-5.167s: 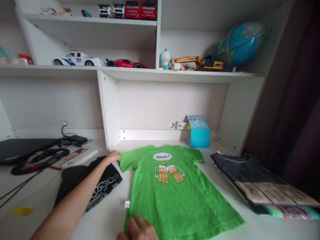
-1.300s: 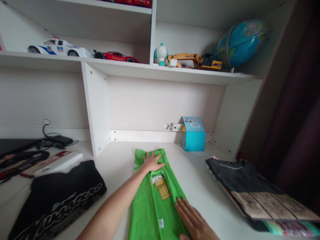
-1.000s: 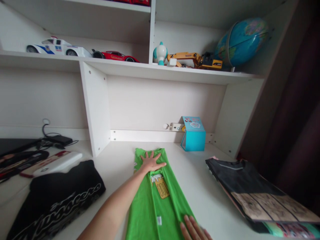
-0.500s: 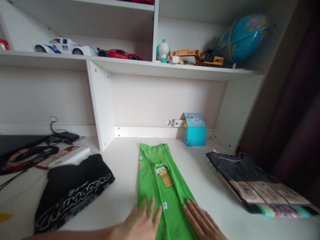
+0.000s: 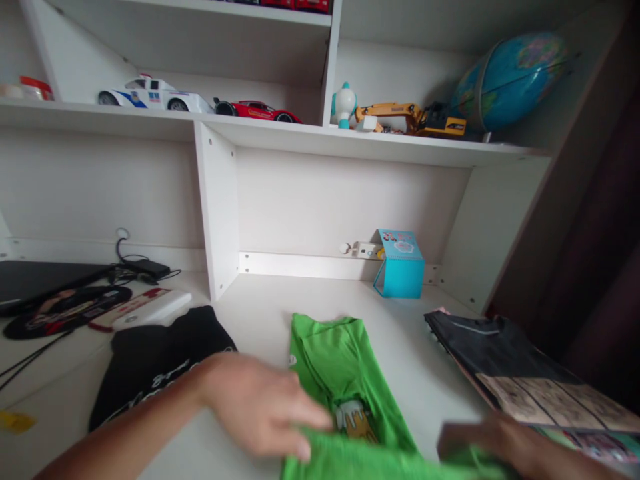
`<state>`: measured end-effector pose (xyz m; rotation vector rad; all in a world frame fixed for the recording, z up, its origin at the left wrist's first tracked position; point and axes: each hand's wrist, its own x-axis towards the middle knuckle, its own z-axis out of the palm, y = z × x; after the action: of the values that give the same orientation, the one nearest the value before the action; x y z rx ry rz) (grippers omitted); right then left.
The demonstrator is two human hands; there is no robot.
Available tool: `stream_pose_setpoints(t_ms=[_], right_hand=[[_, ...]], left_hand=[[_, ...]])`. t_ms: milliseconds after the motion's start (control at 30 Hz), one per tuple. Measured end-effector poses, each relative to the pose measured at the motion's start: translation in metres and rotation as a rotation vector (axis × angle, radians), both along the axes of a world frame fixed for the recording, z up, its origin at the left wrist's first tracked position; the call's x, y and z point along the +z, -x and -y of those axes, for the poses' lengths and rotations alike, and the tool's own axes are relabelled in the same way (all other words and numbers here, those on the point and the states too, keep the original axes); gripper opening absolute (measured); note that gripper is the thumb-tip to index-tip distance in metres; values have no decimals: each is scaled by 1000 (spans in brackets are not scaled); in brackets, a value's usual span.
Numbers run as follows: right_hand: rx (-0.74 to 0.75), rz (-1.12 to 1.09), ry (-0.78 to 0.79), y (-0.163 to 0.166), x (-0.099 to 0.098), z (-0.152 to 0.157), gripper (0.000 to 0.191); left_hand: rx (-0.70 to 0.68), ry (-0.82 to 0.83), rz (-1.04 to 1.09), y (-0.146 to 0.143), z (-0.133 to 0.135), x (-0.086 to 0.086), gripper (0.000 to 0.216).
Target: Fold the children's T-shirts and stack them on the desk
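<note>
A green T-shirt [image 5: 345, 363] with a beer mug print lies lengthwise on the white desk, its sides folded inward. My left hand [image 5: 260, 407] is closed, thumb and fingers pinching the left end of the shirt's near edge, which is lifted off the desk. At the other end of that edge, my right hand [image 5: 485, 443] is closed on the green cloth, smeared by motion. The raised edge covers the lower part of the mug print. A folded black garment [image 5: 165, 353] with white lettering lies partly behind my left forearm.
Folded dark clothes [image 5: 520, 360] are stacked on the right. A blue desk calendar [image 5: 403, 267] stands at the back by a power strip [image 5: 367, 251]. A laptop [image 5: 45, 283] and cables lie left. Toy cars, a toy excavator [image 5: 415, 119] and a globe [image 5: 510, 80] fill the shelf above.
Both hands lay flat on the shirt before; now they grip its near edge and have lifted it up and away from me. The shirt's far end has shifted toward me. The view has turned slightly left.
</note>
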<state>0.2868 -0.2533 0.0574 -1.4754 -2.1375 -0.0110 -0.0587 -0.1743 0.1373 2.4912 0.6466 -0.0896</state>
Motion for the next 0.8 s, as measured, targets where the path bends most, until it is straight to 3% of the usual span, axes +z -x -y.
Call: stream_pose_setpoints(t_ms=[67, 133, 233, 300, 400, 567, 800], right_hand=[[110, -85, 258, -2, 30, -49, 29], [75, -277, 351, 6, 39, -105, 28], [-95, -453, 455, 30, 14, -174, 23], [-161, -459, 485, 41, -11, -200, 18], [-207, -437, 508, 43, -33, -216, 16], [-297, -336, 477, 31, -32, -229, 21], [-351, -154, 482, 42, -45, -226, 23]], left_hand=[[103, 166, 77, -11, -46, 13, 21], [255, 345, 196, -21, -93, 0, 24], [588, 487, 289, -25, -145, -48, 31], [644, 480, 339, -22, -161, -76, 36], [585, 363, 398, -17, -171, -89, 37], [645, -22, 281, -22, -187, -85, 26], [757, -209, 179, -41, -191, -114, 30]])
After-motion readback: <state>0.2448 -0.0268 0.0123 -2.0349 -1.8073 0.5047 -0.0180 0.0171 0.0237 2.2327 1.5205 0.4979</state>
